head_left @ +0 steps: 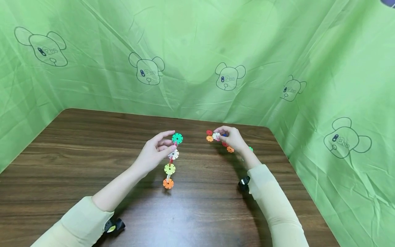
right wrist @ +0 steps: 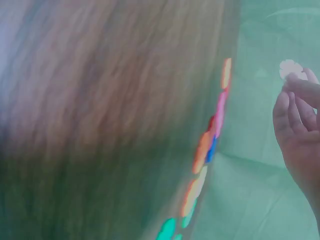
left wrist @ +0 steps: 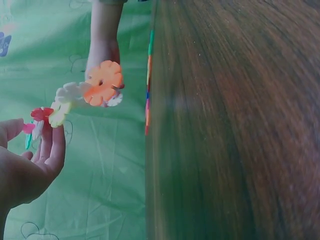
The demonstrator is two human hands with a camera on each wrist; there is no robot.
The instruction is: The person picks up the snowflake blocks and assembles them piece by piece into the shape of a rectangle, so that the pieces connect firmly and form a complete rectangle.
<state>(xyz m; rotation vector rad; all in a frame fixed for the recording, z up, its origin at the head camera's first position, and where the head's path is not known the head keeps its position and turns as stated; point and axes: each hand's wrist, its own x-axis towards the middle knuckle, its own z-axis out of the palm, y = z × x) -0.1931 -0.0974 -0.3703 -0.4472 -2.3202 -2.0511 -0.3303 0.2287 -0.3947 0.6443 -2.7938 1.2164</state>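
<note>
My left hand [head_left: 152,151] holds a chain [head_left: 169,165] of flat, notched discs above the streaky, wood-grained table [head_left: 200,206]. My right hand [head_left: 233,139] pinches one scalloped white disc [head_left: 216,136] — bright flower-shaped pieces [head_left: 209,138] lie nearby.

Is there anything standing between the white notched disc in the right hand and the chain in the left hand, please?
Nothing visible stands between the white notched disc in the right hand and the disc chain in the left hand. A red disc and an orange disc appear nearby, but lie lower, on the table.
</note>
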